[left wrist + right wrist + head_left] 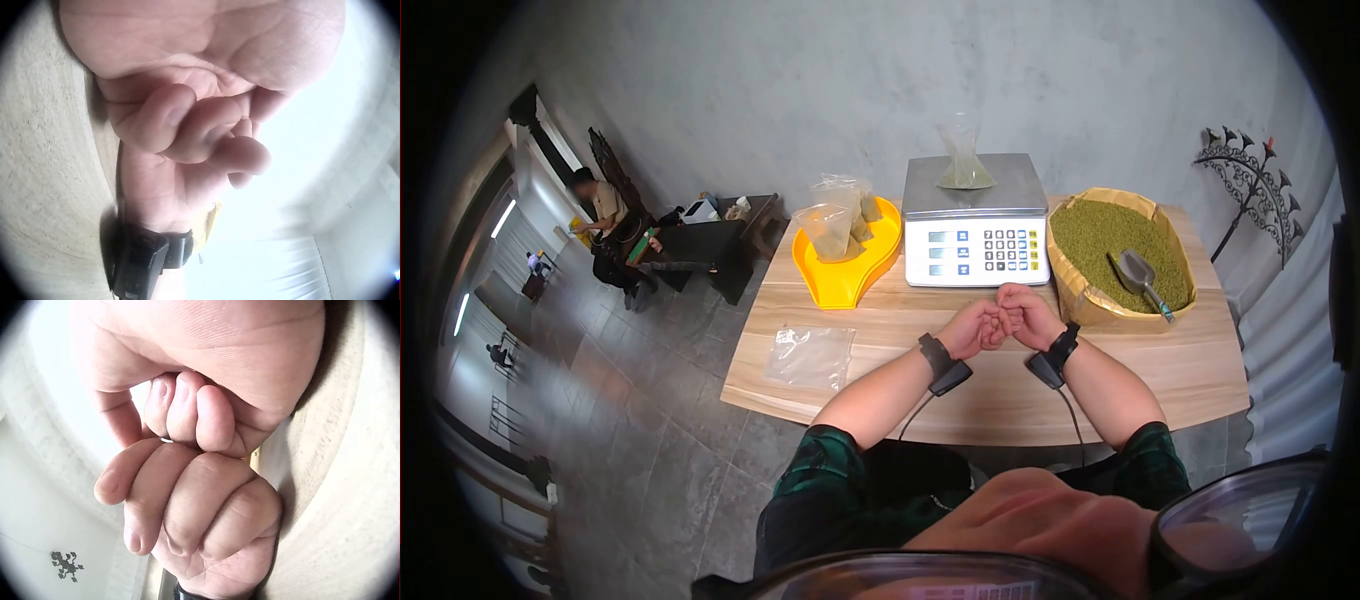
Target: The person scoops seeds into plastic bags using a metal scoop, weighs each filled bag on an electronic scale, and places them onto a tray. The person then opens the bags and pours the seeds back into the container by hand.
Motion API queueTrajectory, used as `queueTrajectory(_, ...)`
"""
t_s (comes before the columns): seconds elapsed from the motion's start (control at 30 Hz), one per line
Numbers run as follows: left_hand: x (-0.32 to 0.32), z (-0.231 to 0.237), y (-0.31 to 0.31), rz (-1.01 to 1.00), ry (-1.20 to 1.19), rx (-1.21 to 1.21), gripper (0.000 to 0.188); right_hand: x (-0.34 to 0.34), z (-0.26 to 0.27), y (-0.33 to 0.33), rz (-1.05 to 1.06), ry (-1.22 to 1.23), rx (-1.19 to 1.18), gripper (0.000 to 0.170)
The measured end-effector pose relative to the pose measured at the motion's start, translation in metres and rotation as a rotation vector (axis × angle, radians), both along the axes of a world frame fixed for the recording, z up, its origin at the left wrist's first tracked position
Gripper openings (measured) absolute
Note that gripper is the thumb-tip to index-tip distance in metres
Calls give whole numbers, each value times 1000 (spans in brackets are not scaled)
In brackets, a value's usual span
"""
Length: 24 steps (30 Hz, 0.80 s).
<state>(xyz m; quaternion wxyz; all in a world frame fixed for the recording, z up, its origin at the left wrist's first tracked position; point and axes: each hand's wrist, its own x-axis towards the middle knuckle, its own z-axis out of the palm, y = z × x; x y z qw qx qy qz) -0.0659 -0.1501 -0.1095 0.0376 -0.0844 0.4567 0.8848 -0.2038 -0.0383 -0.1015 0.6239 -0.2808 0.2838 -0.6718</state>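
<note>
Between the scale [977,222] and the near edge of the table [995,418], left hand [972,330] and right hand [1030,318] touch, loosely curled, empty; weighing seems underway; the bag [966,170] on the scale likely needs lifting next.

The head view looks down across the table [880,325]; both close wrist views share left grip [977,328] and right grip [1033,318].
</note>
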Motion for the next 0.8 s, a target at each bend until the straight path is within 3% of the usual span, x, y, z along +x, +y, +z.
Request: queueTrajectory(0.8, 0, 0, 2, 15, -10, -17, 41, -2, -3, -1, -14, -18, 21, 3)
